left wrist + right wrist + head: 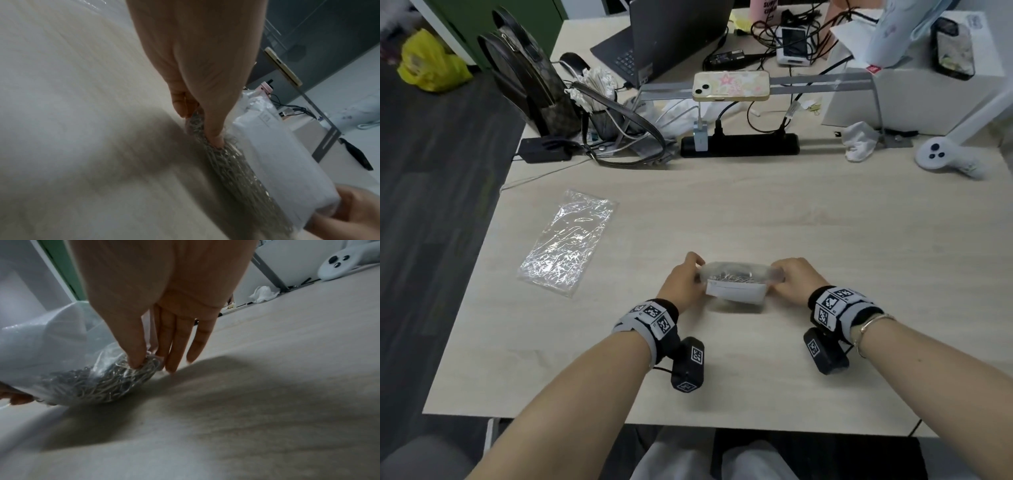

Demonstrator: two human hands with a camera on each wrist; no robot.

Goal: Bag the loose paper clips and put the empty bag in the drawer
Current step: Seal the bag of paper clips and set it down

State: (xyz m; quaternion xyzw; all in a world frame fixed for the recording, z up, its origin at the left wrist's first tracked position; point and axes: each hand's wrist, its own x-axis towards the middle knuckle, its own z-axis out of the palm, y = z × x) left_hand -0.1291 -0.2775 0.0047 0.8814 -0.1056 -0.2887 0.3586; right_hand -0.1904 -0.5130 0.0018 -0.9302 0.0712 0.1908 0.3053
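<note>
**Here, two hands hold a bag of paper clips over a desk**

Farthest left on the pale wooden desk (756, 212) lies an empty clear plastic bag (566, 245), flat and crinkled, well apart from both hands. Beyond it, at the far left of the desk, a dark handbag (530, 78) stands upright with its strap trailing across the surface.

Moving right, toward the near middle of the desk, the left hand (683, 282) pinches the left end of a second clear bag (736, 282). In the left wrist view, the thumb (213, 123) presses down on that end of the bag, with another finger behind it. This bag holds a heap of silver paper clips (98, 382), gathered along its lower edge, and it carries a white label (734, 291) on the side facing the person. The bag's lower edge sits at, or just above, the desk; which one cannot be told.

Right again, the right hand (792, 281) grasps the other end of the same bag. In the right wrist view, its thumb (133, 344) pinches the plastic over the clips, while the other fingers point down toward the desk beside the bag.

At the far edge, in the middle, a black power strip (739, 145) lies beneath a phone (731, 85) in a floral case on a grey shelf. Far right, a crumpled white tissue (859, 140) lies near a white handheld controller (945, 157).
</note>
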